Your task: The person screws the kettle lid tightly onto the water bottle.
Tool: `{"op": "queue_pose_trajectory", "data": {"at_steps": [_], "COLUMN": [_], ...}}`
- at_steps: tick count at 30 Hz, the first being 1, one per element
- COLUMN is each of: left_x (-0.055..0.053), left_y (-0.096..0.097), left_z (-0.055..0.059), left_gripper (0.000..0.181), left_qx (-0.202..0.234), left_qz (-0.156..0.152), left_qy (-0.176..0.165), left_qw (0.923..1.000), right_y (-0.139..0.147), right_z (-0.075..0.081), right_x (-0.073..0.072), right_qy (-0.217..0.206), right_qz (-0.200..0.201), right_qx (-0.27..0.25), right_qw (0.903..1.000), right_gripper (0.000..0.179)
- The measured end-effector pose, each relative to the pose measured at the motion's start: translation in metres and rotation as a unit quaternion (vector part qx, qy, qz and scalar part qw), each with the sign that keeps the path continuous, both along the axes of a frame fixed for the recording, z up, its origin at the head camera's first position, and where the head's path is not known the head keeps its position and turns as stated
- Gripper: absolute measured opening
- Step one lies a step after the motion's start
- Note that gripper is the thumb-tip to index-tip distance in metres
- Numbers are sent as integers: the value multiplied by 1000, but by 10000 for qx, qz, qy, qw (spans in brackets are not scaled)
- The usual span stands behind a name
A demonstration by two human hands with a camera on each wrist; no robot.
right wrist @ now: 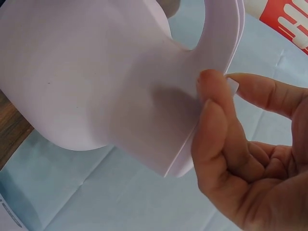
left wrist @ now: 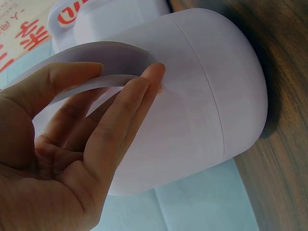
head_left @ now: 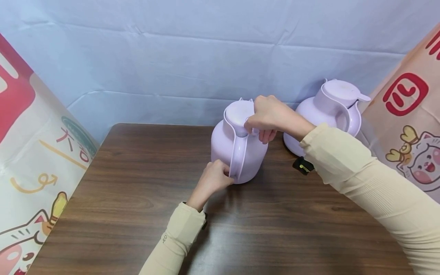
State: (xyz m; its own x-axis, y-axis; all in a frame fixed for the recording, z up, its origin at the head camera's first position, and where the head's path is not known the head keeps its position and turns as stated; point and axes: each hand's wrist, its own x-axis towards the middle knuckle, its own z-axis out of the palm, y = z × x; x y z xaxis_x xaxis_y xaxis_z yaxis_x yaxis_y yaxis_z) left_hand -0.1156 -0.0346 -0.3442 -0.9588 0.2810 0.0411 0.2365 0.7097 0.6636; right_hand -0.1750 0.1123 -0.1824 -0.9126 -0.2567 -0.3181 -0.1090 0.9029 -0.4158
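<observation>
A lilac thermos jug [head_left: 220, 143] stands upright on the wooden table, its handle [head_left: 238, 156] facing the person. Low on that handle, my left hand [head_left: 214, 176] grips it; in the left wrist view thumb and fingers lie around the handle strip, close to the jug's body [left wrist: 192, 115]. My right hand [head_left: 269, 114] is at the lid [head_left: 238, 111] on top. The right wrist view has its thumb and fingertips pinching the small lid tab [right wrist: 233, 85] above the handle. In the head view this hand hides the tab.
A second lilac thermos jug [head_left: 292, 142] stands to the right, partly behind the right forearm. A pale blue cloth backdrop [head_left: 165, 68] hangs behind the brown wooden table [head_left: 137, 198]. Printed cartoon panels flank both sides. A black strap piece [head_left: 302, 165] shows by the right cuff.
</observation>
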Motion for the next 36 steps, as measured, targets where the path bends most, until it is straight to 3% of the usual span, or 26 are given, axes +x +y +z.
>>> {"op": "queue_pose_trajectory", "data": {"at_steps": [11, 20, 36], "left_x": [1, 1, 2], "left_y": [0, 0, 0], "left_z": [1, 1, 1], "left_gripper": [36, 37, 37], "left_qx": [4, 30, 56], "left_qz": [-23, -15, -62], "left_qy": [20, -14, 57], "left_qw": [10000, 10000, 9999], "right_y": [-2, -6, -3], "right_z": [-1, -2, -5], "right_x": [2, 4, 2], "right_qy": [-69, -109, -161], "right_qz": [-59, -356, -200], "right_qx": [-155, -240, -419], "right_qw": [9998, 9990, 9988], "right_gripper": [22, 20, 22]}}
